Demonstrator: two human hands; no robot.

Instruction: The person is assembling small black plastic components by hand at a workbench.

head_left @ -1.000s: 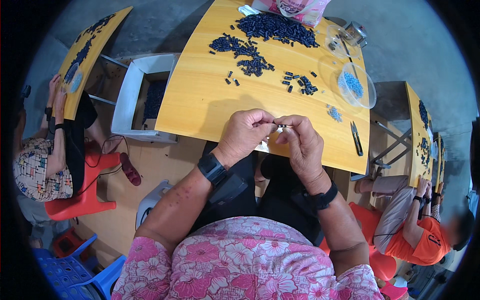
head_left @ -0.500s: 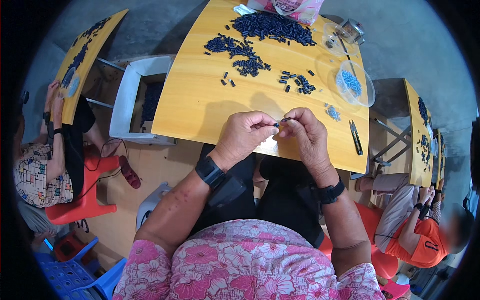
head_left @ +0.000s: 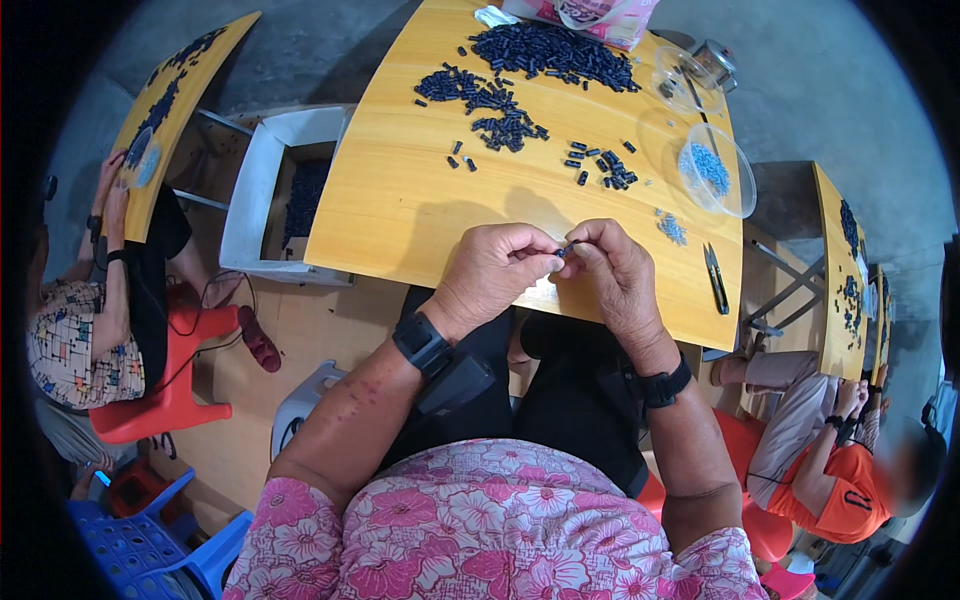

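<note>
Above the near edge of the wooden table [head_left: 400,205], my two hands meet fingertip to fingertip. My left hand [head_left: 485,268] pinches a small black cylindrical piece [head_left: 560,252] between thumb and forefinger. Closed in a pinch as well, my right hand [head_left: 618,275] holds a small dark piece against it; the fingers mostly cover both. Beyond my hands lies a loose group of black cylindrical pieces [head_left: 612,172]. To the right are a little heap of pale clear-blue bits [head_left: 671,229] and a pair of black-handled thread snips [head_left: 716,280].
Large piles of black pieces [head_left: 555,55] spread over the far table. A clear bowl [head_left: 740,185] holds blue bits; another clear bowl [head_left: 655,82] and a metal-lidded jar [head_left: 715,62] stand behind. A white box [head_left: 255,200] sits left. Co-workers sit at tables on both sides.
My hands have come closer together, bringing the two small dark pieces into contact. The view has shifted slightly; the things on the table look unchanged.
</note>
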